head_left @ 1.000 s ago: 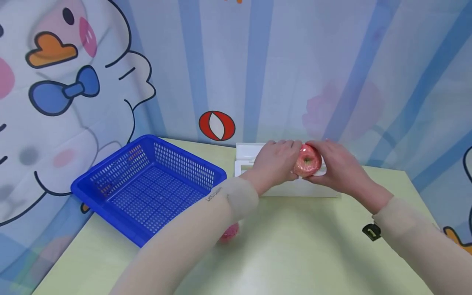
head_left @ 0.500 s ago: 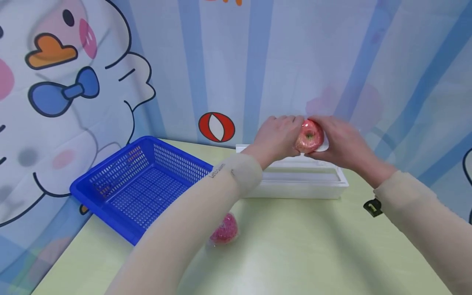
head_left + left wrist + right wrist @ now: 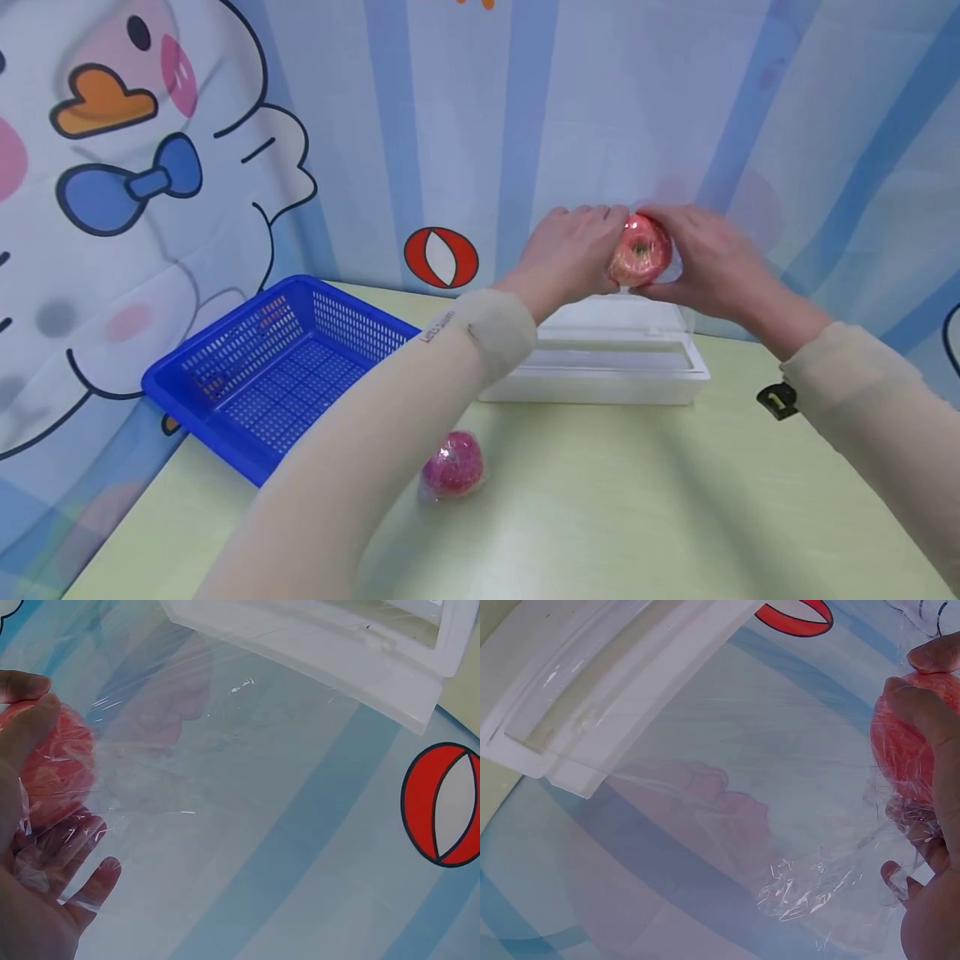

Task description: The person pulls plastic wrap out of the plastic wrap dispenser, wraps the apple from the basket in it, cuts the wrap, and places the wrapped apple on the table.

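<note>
A red apple (image 3: 641, 250) is held up between my two hands, above and behind the white cling film dispenser (image 3: 592, 388). My left hand (image 3: 573, 250) grips its left side, my right hand (image 3: 712, 260) its right side. Clear cling film (image 3: 187, 780) stretches from the dispenser to the apple in the left wrist view. Crumpled film (image 3: 802, 889) gathers below the fingers in the right wrist view and clings to the fruit. The dispenser's lid stands raised at the back. A second reddish-pink fruit (image 3: 454, 465), wrapped in film, lies on the table beside my left sleeve.
A blue perforated plastic basket (image 3: 300, 392) stands at the left of the pale green table (image 3: 600, 500), partly behind my left sleeve. A printed cartoon curtain (image 3: 465, 125) hangs right behind the table. A small black tag marked 1 (image 3: 778, 401) shows beside my right cuff.
Both hands have lifted the apple up and slightly right, away from the dispenser, which now shows more. My left sleeve has shifted, uncovering more of the wrapped fruit on the table.
</note>
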The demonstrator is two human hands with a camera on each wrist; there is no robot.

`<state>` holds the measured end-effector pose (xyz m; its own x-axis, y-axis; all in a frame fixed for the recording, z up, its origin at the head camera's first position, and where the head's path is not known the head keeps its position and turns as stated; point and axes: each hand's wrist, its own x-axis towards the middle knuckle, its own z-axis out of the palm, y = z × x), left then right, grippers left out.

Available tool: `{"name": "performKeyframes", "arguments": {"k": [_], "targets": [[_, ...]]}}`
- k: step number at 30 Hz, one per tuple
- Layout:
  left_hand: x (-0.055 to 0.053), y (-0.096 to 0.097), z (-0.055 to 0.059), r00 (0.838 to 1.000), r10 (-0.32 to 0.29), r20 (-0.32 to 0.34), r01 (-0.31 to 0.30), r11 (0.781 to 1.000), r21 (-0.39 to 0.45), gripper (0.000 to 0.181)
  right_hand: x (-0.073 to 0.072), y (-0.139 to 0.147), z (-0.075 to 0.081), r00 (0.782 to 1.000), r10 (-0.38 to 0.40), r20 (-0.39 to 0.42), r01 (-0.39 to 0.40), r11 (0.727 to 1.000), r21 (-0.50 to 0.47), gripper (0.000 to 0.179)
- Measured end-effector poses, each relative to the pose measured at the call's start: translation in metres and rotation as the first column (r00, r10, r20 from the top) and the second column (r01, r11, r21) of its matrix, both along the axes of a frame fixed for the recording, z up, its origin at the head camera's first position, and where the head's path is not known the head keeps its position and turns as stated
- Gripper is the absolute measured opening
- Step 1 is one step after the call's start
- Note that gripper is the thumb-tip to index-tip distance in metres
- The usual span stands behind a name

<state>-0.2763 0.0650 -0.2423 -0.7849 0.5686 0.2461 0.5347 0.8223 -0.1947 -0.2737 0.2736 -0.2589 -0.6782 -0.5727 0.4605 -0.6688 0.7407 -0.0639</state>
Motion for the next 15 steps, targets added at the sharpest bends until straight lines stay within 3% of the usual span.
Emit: {"name": "performKeyframes", "arguments": {"k": [10, 15], "targets": [[0.012, 0.003, 0.019, 1.0, -0.005, -0.017, 0.005, 1.0, -0.018, 0.072, 0.012, 0.003, 0.018, 0.999, -0.036, -0.002, 0.036, 0.999, 0.041, 0.097], [0.019, 0.003, 0.027, 1.0, -0.004, -0.025, 0.004, 1.0, -0.028, 0.071, 0.016, 0.005, 0.023, 0.999, 0.0, -0.047, 0.001, 1.0, 0.031, 0.097]]}}
